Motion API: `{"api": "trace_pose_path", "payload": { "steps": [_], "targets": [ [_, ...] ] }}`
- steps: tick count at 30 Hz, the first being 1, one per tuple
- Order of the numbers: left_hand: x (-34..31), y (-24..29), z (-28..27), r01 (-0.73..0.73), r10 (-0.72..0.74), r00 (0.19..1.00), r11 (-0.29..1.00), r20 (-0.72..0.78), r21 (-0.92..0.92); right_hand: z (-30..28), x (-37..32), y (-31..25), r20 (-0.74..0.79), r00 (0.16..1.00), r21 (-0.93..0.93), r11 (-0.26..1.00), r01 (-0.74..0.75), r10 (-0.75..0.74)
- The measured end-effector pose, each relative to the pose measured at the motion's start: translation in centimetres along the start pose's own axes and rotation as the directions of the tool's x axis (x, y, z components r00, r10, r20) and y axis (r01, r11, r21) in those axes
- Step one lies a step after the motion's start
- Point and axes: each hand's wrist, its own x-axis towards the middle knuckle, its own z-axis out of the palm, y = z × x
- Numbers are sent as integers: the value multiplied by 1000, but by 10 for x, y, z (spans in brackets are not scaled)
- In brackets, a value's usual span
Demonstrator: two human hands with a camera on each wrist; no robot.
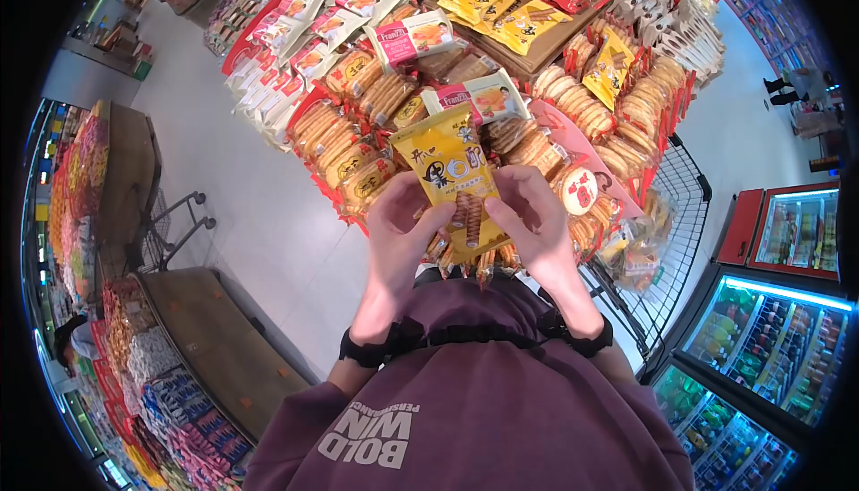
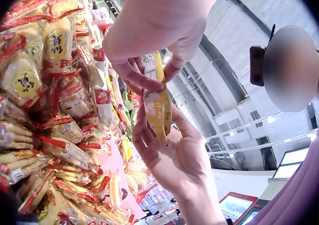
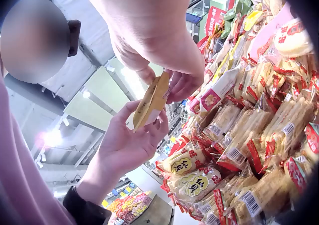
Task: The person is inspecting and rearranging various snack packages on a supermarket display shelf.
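Note:
A yellow snack packet with dark rolled wafers printed on its front is held up before the body, above the heaped snacks. My left hand pinches its left edge, thumb on the front and fingers behind. On the opposite edge my right hand pinches it the same way. Seen edge-on in the left wrist view, the packet is slim and slightly bulging, gripped from both sides. The right wrist view shows the packet tilted between both hands, its back partly covered by fingers.
A display piled with wrapped crackers, white-and-pink packets and more yellow packets spreads ahead. A wire shopping cart stands at the right, near lit drink coolers. A brown display stand lies to the left.

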Motion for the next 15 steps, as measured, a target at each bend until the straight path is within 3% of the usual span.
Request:
{"api": "trace_pose_path", "payload": {
  "steps": [1,3,7,11,13,15],
  "targets": [
    [1,-1,0,3,-3,1000,1000,-3,11,1,0,1,-13,1000,15,1000,-21,21],
    [1,0,0,29,-29,998,1000,-49,7,3,-2,4,-11,979,-273,942,195,-205],
    [0,2,6,-13,14,996,1000,-92,16,10,-6,0,134,860,-649,613,451,-492],
    [0,-1,4,-33,32,996,999,-85,-7,11,-1,8,120,910,-514,759,399,-397],
    [0,1,2,-11,10,997,1000,-82,-11,8,0,7,125,961,-310,910,275,-248],
    [1,0,1,-46,50,995,998,-85,41,7,0,6,151,981,-128,982,140,-120]
  ]
}}
